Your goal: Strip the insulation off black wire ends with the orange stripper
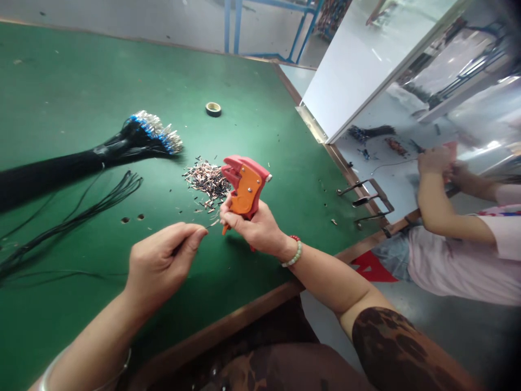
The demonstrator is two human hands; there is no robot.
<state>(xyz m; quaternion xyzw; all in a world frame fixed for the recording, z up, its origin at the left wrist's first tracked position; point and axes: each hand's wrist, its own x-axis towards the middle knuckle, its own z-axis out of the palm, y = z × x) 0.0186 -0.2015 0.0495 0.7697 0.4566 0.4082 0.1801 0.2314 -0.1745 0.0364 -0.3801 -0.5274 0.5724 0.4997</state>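
Note:
My right hand (260, 228) is closed round the handle of a red and orange wire stripper (246, 187), its jaws pointing up and left. Pinched between the thumb and fingers of my left hand (163, 260) is a thin dark wire (210, 225), whose end shows near my right fingers. Behind the stripper lies a heap of cut insulation bits (207, 180). A thick bundle of black wires (52, 172) with blue and silver terminals (157, 132) rests on the left. Nearer to me, a looser bunch of black wires (85, 212) lies on the green table.
A roll of black tape (213, 109) stands farther back on the green table (260, 92). At the right edge is a metal clamp (370, 198). A white panel (358, 70) rises at the back right. A co-worker (456, 239) works at an adjoining table with a red tool.

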